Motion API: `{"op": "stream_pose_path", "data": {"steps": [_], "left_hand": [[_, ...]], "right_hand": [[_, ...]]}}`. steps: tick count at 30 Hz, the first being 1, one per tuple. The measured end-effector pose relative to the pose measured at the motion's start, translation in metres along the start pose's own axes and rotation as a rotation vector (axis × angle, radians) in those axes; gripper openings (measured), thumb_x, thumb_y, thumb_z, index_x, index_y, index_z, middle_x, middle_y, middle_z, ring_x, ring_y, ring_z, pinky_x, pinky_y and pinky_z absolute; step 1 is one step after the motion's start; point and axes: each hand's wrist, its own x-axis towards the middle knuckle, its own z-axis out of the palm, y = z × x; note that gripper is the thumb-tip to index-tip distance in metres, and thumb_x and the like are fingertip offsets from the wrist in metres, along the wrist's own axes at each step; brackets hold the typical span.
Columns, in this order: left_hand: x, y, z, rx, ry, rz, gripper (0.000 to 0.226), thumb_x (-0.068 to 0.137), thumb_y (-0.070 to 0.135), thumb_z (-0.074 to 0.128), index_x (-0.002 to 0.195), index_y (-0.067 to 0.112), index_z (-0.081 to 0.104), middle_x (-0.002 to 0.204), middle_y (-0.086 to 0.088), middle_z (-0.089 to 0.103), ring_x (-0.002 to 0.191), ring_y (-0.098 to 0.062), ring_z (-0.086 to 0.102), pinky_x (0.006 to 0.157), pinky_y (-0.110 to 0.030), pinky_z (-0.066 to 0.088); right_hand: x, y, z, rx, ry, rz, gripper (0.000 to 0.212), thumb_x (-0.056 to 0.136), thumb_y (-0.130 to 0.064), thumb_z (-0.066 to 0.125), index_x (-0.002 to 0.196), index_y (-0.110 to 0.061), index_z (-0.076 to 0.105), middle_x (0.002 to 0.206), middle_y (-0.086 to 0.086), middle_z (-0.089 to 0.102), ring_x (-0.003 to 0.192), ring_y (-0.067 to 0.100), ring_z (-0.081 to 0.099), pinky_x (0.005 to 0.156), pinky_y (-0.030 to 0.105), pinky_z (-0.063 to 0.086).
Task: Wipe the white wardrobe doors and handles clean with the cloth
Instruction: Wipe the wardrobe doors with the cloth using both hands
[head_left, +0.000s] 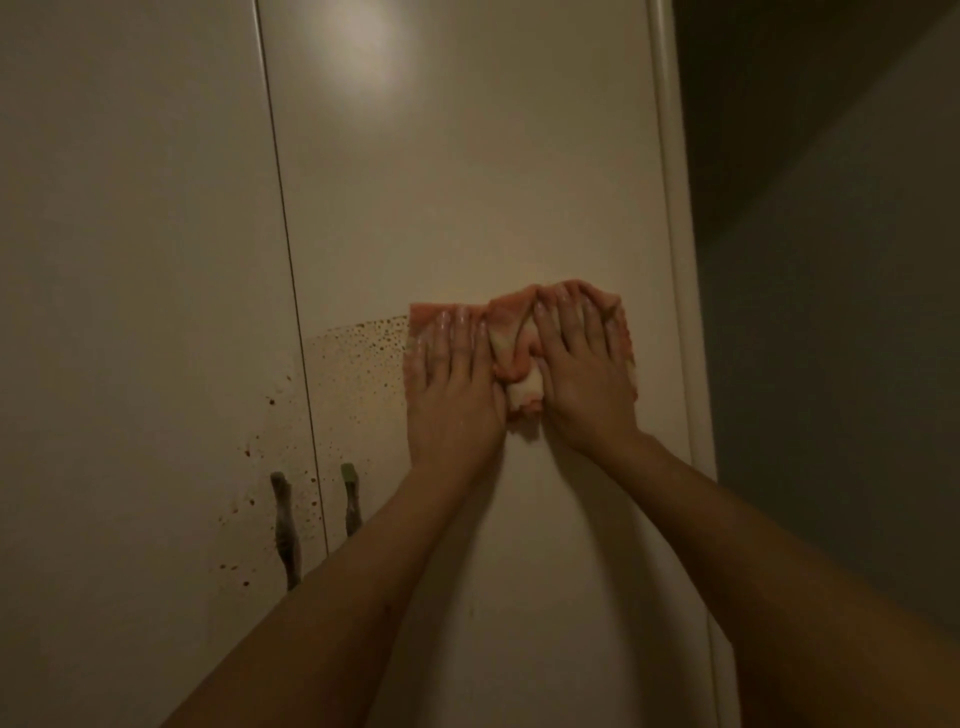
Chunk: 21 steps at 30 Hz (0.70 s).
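Note:
An orange-pink cloth (511, 335) lies flat against the right white wardrobe door (467, 182), bunched in the middle. My left hand (457, 384) presses its left half to the door, fingers spread. My right hand (584, 369) presses its right half the same way. Brown speckled stains (358, 358) cover the door just left of the cloth and run down past the gap onto the left door (135, 260). Two metal handles, one on the left door (287, 525) and one on the right door (351, 499), sit below the stains; my left forearm hides the lower end of the right one.
The wardrobe's rounded right edge (680, 260) stands close to my right hand. Beyond it is a dark wall (831, 312). A lamp's glare (374, 41) shines on the upper part of the right door.

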Motion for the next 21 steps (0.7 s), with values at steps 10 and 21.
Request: {"op": "stream_pose_path", "data": {"steps": [10,21], "left_hand": [[0.074,-0.030,-0.031,-0.003,0.062,-0.007,0.065,0.098,0.039,0.025,0.155,0.014,0.006,0.163,-0.009,0.002,0.151,-0.024,-0.003,0.121,-0.044,-0.006],[-0.020,-0.031,-0.007,-0.002,0.016,0.030,0.064,0.099,0.034,0.026,0.155,0.010,0.005,0.163,-0.014,0.003,0.150,-0.030,-0.004,0.122,-0.048,0.000]], "right_hand": [[0.073,-0.017,-0.024,0.006,0.055,0.008,0.060,0.104,-0.040,0.021,0.160,-0.022,0.007,0.168,0.005,-0.001,0.154,0.025,-0.004,0.122,0.046,-0.003],[-0.013,-0.032,0.020,0.028,0.083,-0.031,0.058,0.104,-0.035,0.031,0.159,-0.022,0.015,0.167,0.007,0.011,0.153,0.027,0.007,0.123,0.048,0.007]]}}
